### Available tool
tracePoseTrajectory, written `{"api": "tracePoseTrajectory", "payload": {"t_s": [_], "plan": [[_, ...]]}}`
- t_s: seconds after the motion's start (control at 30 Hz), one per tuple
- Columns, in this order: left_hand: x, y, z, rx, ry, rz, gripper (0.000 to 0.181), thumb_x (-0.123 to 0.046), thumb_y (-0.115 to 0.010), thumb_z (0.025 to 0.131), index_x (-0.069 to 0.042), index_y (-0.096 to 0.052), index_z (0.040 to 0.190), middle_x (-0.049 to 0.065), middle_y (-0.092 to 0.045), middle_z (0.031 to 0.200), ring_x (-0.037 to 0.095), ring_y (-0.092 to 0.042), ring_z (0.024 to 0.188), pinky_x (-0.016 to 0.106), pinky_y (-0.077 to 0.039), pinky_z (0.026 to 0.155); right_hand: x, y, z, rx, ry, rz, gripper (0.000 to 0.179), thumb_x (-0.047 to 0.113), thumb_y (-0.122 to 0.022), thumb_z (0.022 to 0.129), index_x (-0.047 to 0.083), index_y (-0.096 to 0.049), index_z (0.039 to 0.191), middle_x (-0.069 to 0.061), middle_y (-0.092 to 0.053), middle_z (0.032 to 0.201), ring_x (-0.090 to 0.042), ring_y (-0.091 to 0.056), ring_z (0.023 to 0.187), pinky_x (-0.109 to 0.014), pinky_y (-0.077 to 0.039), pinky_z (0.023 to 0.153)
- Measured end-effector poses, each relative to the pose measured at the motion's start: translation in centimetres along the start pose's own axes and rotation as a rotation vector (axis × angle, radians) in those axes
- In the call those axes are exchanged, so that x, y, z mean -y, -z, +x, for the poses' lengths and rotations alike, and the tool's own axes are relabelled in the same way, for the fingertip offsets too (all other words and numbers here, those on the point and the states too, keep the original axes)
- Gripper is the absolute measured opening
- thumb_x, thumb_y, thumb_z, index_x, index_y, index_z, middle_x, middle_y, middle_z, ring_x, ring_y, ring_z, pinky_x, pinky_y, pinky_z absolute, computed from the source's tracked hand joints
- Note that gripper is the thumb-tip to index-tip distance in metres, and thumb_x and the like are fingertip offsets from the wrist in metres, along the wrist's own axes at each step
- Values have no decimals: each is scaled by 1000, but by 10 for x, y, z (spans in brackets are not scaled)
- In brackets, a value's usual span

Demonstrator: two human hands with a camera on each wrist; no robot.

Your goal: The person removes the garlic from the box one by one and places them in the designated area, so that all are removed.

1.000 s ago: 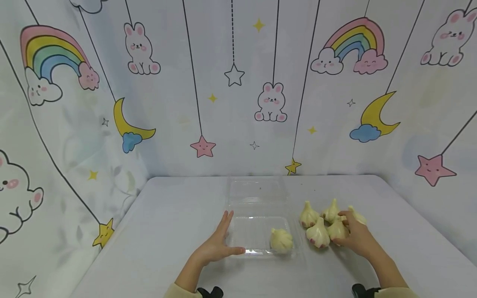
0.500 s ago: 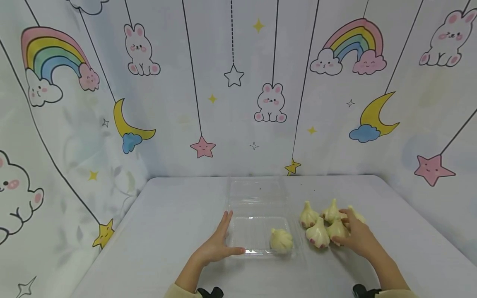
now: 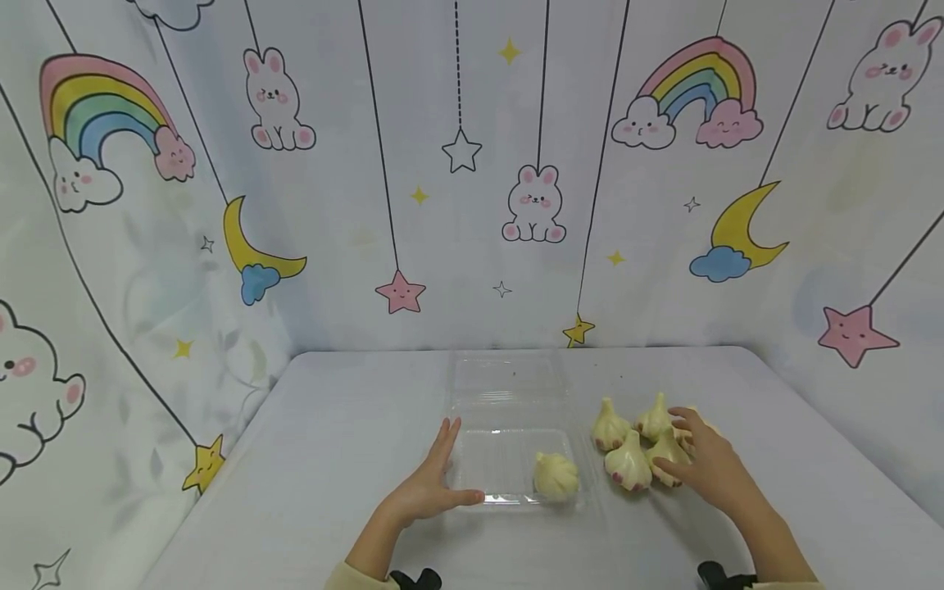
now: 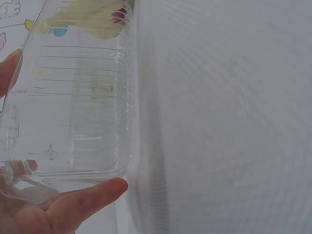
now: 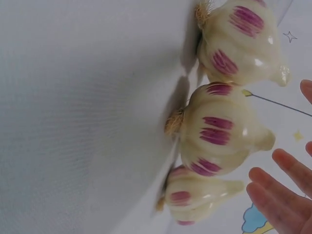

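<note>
My left hand rests at the left end of a clear plastic clamshell box, fingers straight along its side and thumb at the near rim. In the left wrist view, a finger lies along the outside of the box wall. One garlic bulb sits in the box's near right corner. To the right of the box stands a cluster of several garlic bulbs, pale with purple streaks. My right hand hovers over the cluster's right side, fingers spread around a bulb. In the right wrist view, fingertips stand apart from the bulbs.
The box's clear lid lies folded back toward the wall. A white cloth covers the table. Behind it hangs a backdrop printed with rabbits, stars and rainbows. Dark wrist straps show at both sleeves.
My right hand has risen slightly, its fingers and thumb drawing a little away from the bulb below. My left hand, the box and the garlic stay where they were.
</note>
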State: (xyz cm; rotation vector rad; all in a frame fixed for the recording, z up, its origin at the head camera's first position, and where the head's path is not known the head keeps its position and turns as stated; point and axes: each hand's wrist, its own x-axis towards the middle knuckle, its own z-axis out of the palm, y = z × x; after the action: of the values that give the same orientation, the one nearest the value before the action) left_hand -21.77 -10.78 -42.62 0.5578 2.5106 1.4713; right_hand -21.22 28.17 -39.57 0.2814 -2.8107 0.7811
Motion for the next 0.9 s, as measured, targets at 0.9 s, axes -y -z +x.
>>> {"api": "tracePoseTrajectory", "payload": {"t_s": [0.9], "plan": [[3, 0, -1, 22, -26, -16, 108, -24, -77, 74, -13, 1, 148, 20, 13, 150, 51, -9, 131, 68, -18, 96, 48, -16, -4, -54, 108, 252, 57, 22, -75, 76, 10, -48, 126, -20, -53, 122, -40, -54, 105, -48, -50, 77]]}}
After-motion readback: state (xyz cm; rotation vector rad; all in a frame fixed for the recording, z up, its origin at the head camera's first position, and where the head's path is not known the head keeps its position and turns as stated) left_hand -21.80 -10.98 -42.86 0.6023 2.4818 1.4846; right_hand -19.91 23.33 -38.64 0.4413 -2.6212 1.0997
